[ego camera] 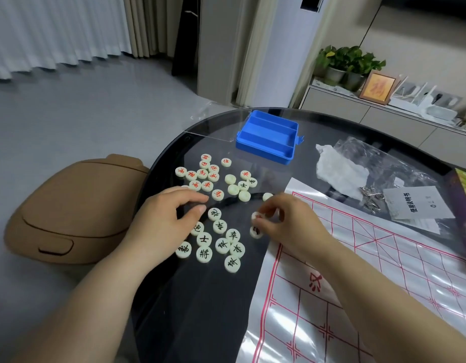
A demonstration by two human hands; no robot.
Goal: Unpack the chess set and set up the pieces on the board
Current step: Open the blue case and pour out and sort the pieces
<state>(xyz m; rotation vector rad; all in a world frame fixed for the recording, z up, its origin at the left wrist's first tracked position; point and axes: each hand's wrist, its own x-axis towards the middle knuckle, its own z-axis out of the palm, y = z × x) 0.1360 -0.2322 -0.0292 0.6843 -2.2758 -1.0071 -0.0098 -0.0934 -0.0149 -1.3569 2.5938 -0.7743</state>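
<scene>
Several round cream chess pieces lie loose on the dark glass table (pixel 200 310). Red-lettered pieces (pixel 203 176) cluster at the back and black-lettered pieces (pixel 218 244) sit nearer me. The plastic board sheet (pixel 370 271) with red grid lines spreads out to the right. My left hand (pixel 169 216) hovers over the pieces with fingers curled loosely, holding nothing that I can see. My right hand (pixel 287 218) pinches one piece (pixel 256 216) at its fingertips, just above another piece (pixel 256 231) at the sheet's left edge.
An open blue plastic box (pixel 268 137) stands empty at the back of the table. A clear bag (pixel 384 174) with white tissue, metal rings and a paper slip lies at the right. A tan stool (pixel 69 210) sits on the floor to the left.
</scene>
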